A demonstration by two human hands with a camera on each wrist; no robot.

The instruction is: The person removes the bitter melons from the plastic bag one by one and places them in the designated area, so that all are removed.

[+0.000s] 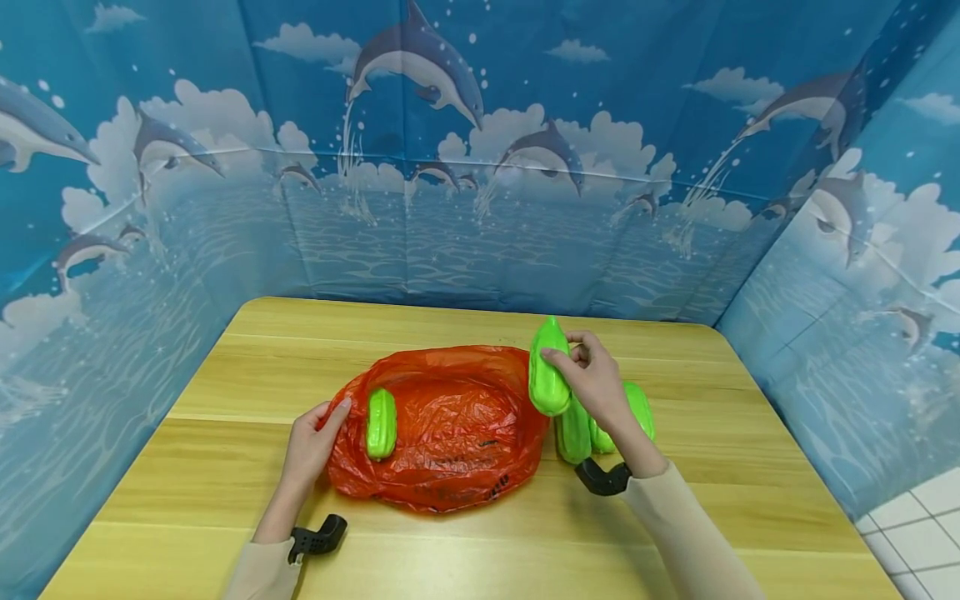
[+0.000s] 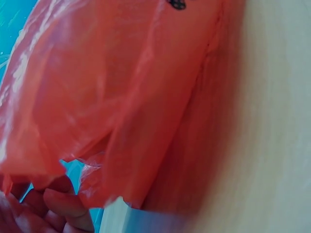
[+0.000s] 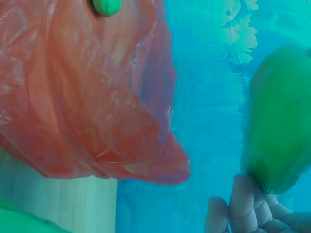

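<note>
A red plastic bag (image 1: 457, 450) lies spread on the table with its mouth facing up. My left hand (image 1: 306, 446) pinches the bag's left rim between thumb and fingers, as the left wrist view also shows. Inside the bag, toward the left, sits one bright green ridged fruit (image 1: 381, 423). At the bag's right edge, my right hand (image 1: 596, 383) holds another green fruit (image 1: 549, 379) up off the table, pointed end away from me. Below that hand, more green fruits (image 1: 573, 433) rest on the table beside the bag, partly hidden by the hand and wrist.
The wooden table (image 1: 465, 558) has rounded far corners. A blue dolphin-printed curtain (image 1: 450, 242) hangs behind it and along both sides. White floor tiles (image 1: 915, 533) show at the lower right. Each wrist bears a black strapped device (image 1: 318, 537).
</note>
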